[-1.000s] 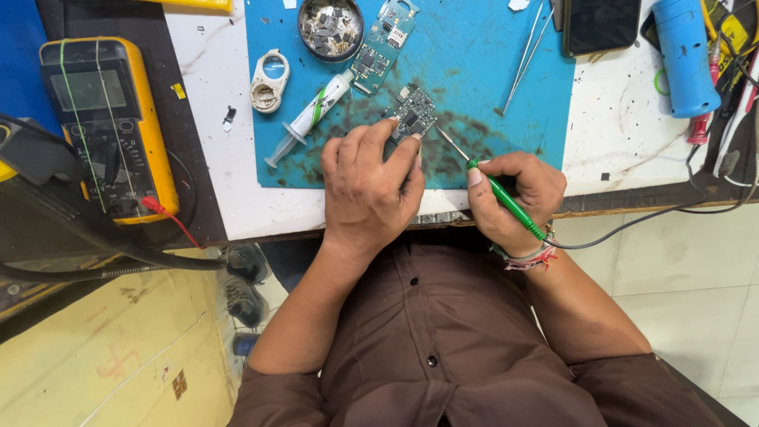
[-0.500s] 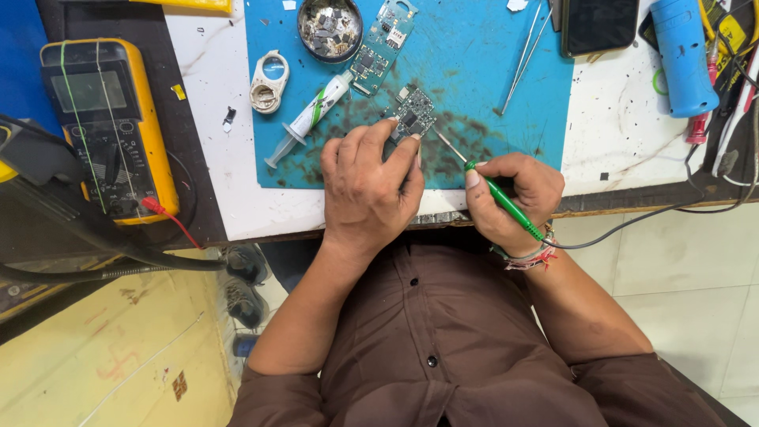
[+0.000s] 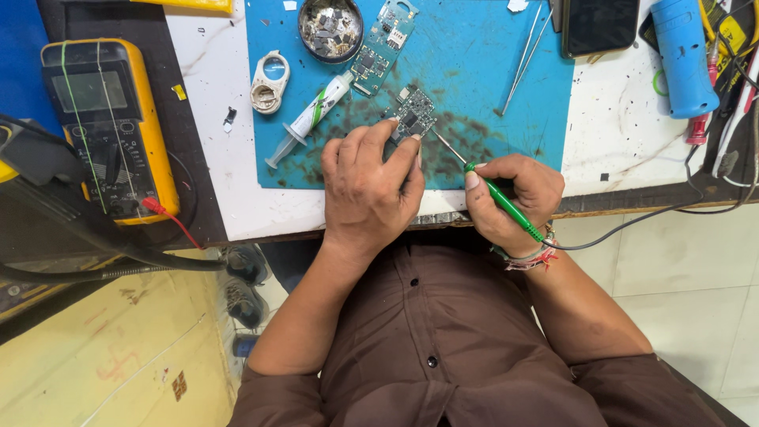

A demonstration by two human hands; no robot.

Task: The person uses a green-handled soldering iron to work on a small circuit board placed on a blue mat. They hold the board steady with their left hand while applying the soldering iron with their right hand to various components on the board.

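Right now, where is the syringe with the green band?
In the head view the syringe lies slanted on the blue mat, left of the small circuit board and up-left of the left hand.

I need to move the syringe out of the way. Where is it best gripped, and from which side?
Grip the syringe around the middle of its barrel, at the green band, coming from above. It lies flat and diagonal on the blue mat, thin tip toward the lower left, so pinch across the barrel. The left hand is nearest.

Small circuit board (image 3: 413, 120), green-handled iron (image 3: 498, 194)
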